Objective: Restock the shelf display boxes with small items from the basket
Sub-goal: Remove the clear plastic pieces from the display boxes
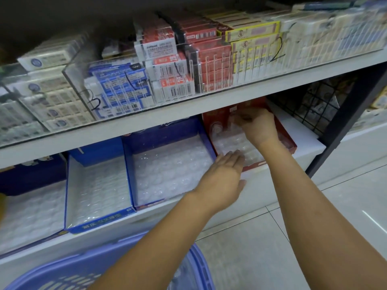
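- The basket [62, 275], pale blue plastic with a slotted wall, sits at the bottom left, below the lower shelf and under the left forearm.
- On the lower shelf [310, 151], four open display boxes stand side by side.
- The dark blue box [31, 176] at the far left holds a blurred layer of small clear-wrapped pieces.
- Next to it, the bright blue box [96, 225] has a white interior and a glossy layer of the same clear pieces.
- The third blue box [167, 130] is also lined with shiny clear-wrapped small items [167, 172] across its floor.
- The left hand [224, 174] lies flat, palm down, at the front edge of the red box, with its fingers straight and close together. The fingertips rest on the clear pieces inside, and it holds nothing.
- The red box [290, 141] stands at the right end of the row, just beside the third blue box. Clear wrapped pieces fill its floor.
- The right hand [259, 126] reaches deeper into the red box, under the upper shelf, with its fingers bent down towards the pieces at the back. The blur hides whether it pinches one.
- Above, the upper shelf [209, 101] carries clear bins [188, 65] of white, blue, red and yellow packets.
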Demonstrator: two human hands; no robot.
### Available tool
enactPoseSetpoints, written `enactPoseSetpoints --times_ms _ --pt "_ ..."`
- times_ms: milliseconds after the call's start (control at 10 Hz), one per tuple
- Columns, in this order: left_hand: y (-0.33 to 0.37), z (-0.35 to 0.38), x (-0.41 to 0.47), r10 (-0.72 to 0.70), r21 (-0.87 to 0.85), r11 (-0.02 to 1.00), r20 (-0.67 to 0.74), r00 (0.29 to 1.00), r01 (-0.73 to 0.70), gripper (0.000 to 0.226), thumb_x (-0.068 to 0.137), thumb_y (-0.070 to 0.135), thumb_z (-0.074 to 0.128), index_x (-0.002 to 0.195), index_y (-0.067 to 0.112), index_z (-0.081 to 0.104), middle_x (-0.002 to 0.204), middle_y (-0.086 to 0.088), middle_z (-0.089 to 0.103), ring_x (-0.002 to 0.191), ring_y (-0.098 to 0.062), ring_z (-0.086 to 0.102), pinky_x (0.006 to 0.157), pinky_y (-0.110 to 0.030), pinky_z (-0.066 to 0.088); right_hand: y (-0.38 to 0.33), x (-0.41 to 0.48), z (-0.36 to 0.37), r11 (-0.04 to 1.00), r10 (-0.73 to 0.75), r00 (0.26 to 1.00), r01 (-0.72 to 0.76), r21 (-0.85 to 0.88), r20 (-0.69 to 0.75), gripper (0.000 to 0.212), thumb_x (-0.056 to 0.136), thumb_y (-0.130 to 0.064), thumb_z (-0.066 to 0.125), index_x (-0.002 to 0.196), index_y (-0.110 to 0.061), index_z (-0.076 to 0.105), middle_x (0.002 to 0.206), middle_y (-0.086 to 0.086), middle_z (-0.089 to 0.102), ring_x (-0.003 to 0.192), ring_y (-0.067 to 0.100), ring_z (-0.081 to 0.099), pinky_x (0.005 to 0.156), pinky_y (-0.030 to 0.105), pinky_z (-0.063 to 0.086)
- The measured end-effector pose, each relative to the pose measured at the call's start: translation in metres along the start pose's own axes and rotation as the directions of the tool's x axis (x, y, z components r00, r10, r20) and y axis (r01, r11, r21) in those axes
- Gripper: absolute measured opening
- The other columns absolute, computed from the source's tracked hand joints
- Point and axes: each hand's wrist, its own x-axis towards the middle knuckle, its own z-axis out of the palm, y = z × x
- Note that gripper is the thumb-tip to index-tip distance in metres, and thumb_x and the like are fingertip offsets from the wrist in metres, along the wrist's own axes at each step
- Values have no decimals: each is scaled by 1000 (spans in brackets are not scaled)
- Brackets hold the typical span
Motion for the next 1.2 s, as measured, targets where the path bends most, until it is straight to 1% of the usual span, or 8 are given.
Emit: enactPoseSetpoints --times_ms 300,400,500,600,700,900,1000,1200 --pt "3 5 1 -16 36 999 11 1000 15 65 99 28 43 151 8 9 160 -8 6 147 -19 5 116 -25 -5 -6 12 13 971 79 988 -47 -233 133 26 84 -24 65 90 0 73 95 16 72 94 26 66 85 36 51" --pt "9 -10 -12 -45 -152 988 -76 996 33 56 98 23 44 149 14 24 157 -4 22 144 -18 20 117 -26 13 -12 5 10 943 124 983 -75 -323 133 27 88 -24 60 98 -1 70 102 16 70 97 27 64 82 30 50" --pt "10 -28 -55 -165 -388 921 -308 937 35 30 94 24 50 121 17 59 121 0 62 108 -14 58 94 -26 46 -35 -16 -1 942 76 996 -53 -330 56 29 87 -28 61 98 -2 68 99 16 69 93 31 64 80 33 51" --pt "-4 -27 -122 -292 -507 856 -306 906 105 18 88 33 51 84 22 64 73 11 62 65 -3 56 66 -21 46 -81 -51 -13 988 58 945 -10 -151 321 31 79 -39 70 75 -8 67 66 5 66 59 15 62 62 30 49" --pt "-31 3 -194 -434 -505 798 -101 895 330 18 91 29 56 81 16 63 65 7 60 59 -5 53 62 -24 43 -136 -107 -1 946 21 698 218 -240 716 39 77 -48 70 67 -11 65 51 -3 59 42 5 54 51 21 41" --pt "-73 96 -281 -579 -388 628 347 738 675 23 90 9 53 107 7 67 106 -12 69 99 -23 63 80 -20 41 -145 -231 102 746 63 267 627 -224 961 24 79 -32 69 83 -8 68 68 8 61 72 25 59 63 27 42" --pt "-83 127 -290 -554 -366 616 429 714 697 33 91 8 50 123 8 60 126 -12 61 116 -23 56 94 -25 40 -110 -270 144 726 246 202 609 -318 948 24 81 -20 69 100 -5 68 101 16 68 94 29 64 75 31 48" --pt "-96 157 -283 -623 -432 526 390 678 732 40 90 3 49 129 9 55 133 -13 55 123 -25 51 97 -24 38 -40 -331 187 699 512 255 430 -571 820 35 93 -14 47 126 -6 54 129 16 55 117 31 54 95 36 43"
